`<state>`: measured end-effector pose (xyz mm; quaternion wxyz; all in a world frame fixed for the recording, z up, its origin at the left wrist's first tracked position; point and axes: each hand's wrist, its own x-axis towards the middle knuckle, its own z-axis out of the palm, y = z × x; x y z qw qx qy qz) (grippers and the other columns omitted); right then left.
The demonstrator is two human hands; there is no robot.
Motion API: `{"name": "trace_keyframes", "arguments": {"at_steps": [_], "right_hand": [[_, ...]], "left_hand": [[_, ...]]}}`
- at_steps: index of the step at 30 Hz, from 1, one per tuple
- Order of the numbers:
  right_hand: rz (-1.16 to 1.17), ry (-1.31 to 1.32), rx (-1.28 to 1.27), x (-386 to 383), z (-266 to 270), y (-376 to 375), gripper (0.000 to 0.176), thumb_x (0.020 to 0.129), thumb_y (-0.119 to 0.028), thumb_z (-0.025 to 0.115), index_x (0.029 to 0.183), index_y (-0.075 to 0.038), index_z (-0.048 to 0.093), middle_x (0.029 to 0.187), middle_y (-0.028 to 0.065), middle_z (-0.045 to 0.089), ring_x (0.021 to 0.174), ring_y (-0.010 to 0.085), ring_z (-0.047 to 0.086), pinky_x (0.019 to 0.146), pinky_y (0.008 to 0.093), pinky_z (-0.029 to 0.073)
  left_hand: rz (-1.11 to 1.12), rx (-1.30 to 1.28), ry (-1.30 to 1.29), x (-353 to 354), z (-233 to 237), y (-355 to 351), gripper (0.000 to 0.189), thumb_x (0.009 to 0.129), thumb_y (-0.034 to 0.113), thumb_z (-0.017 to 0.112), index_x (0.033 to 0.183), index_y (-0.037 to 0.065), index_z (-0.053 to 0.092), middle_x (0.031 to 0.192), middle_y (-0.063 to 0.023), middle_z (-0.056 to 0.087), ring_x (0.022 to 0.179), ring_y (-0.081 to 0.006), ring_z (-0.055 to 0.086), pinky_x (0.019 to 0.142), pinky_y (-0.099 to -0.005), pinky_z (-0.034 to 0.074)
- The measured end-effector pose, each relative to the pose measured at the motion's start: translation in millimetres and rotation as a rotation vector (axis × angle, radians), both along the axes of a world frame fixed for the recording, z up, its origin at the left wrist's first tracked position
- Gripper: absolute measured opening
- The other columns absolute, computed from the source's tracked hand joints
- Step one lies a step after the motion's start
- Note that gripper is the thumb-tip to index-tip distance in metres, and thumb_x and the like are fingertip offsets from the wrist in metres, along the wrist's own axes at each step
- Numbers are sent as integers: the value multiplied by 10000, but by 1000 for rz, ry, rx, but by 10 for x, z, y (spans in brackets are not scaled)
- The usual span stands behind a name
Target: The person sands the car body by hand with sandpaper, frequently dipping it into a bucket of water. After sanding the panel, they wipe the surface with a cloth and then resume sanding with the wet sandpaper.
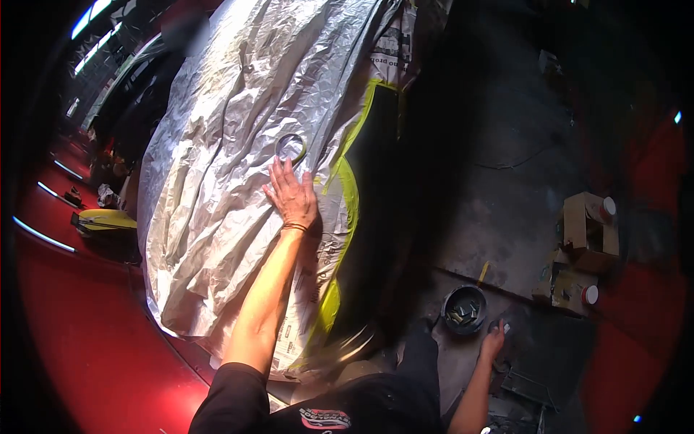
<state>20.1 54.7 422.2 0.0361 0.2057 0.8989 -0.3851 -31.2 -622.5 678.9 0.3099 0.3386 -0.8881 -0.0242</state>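
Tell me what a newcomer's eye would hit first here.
Probably the bright, crinkled sheeting at upper centre-left, with yellow-green tape along its right edge. Next, the left hand spread on it, fingertips by a ring-shaped roll. Then perhaps the dark bucket at lower right, near the right hand.

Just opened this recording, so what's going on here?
Someone has their left hand spread flat on a crinkled plastic sheet edged with yellow-green tape, fingertips beside a ring that looks like a tape roll. The right hand is off to the side, low down, and seems to hold a small pale item, too small to identify. Near that hand stands a dark bucket with loose pieces inside. The sheet is spread over something large, its surface rumpled.
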Motion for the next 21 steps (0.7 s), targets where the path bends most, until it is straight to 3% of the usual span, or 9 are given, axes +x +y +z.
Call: {"name": "trace_keyframes", "arguments": {"at_steps": [1,3,4,6,9,10,11,16,21], "right_hand": [[-16,-32,-154,-309,214,-377,477,1111,-126,495,1581,-68,558,1483,183,667,1327,315,650,1135,382,464],[-101,-220,-743,-653,911,-1290,480,1145,-218,514,1622,-170,513,1660,73,495,1494,260,478,1203,495,375],[-88,-249,-850,-775,1174,-1711,507,1133,-200,530,1638,-190,497,1710,126,415,1573,304,382,1233,508,367],[72,-305,-1008,-942,1535,-2458,543,1137,-298,576,1658,-196,462,1723,104,394,1591,269,352,1279,508,293],[362,-188,-948,-1194,2153,-3481,602,1157,-319,527,1695,-104,366,1663,146,498,1528,258,480,1254,317,334],[586,119,-663,-1333,2167,-3751,593,1162,-293,490,1690,-62,350,1689,211,448,1564,302,441,1275,350,328],[633,185,-629,-1448,2401,-4032,593,1164,-286,466,1685,-34,340,1715,244,380,1598,341,374,1298,399,307],[810,820,-329,-2101,2662,-5083,647,1164,-321,444,1709,-35,248,1762,223,272,1635,439,227,1333,529,211],[1038,678,-238,-1607,2137,-5059,684,1162,-411,395,1729,-63,232,1800,167,212,1666,414,147,1314,654,51]], "left_hand": [[23,-3,4,29,-48,4,668,1108,428,504,1656,79,352,1784,-174,218,1661,-405,146,1272,-730,90],[52,17,-5,-37,-138,24,695,1092,427,531,1659,72,341,1784,-176,213,1666,-403,127,1276,-726,76],[51,11,12,-72,-138,34,698,1090,425,536,1658,69,341,1783,-176,215,1666,-404,129,1277,-725,73],[76,1,19,-51,-134,22,704,1084,422,546,1655,64,342,1781,-177,219,1664,-406,135,1279,-722,68],[92,0,8,-64,-47,60,702,1089,447,528,1639,44,361,1768,-185,249,1659,-409,158,1286,-712,61],[84,-4,4,-53,-71,71,696,1094,451,518,1635,41,366,1764,-185,259,1660,-405,160,1286,-710,61],[86,-9,-1,-62,-79,73,688,1100,458,505,1630,38,376,1759,-186,270,1663,-396,158,1287,-710,60],[95,-15,-19,-75,-15,132,651,1119,432,487,1647,72,361,1761,-180,277,1651,-395,198,1282,-705,90],[68,2,3,-73,-6,123,644,1123,429,479,1646,72,363,1757,-184,284,1652,-398,196,1284,-699,81]]}}
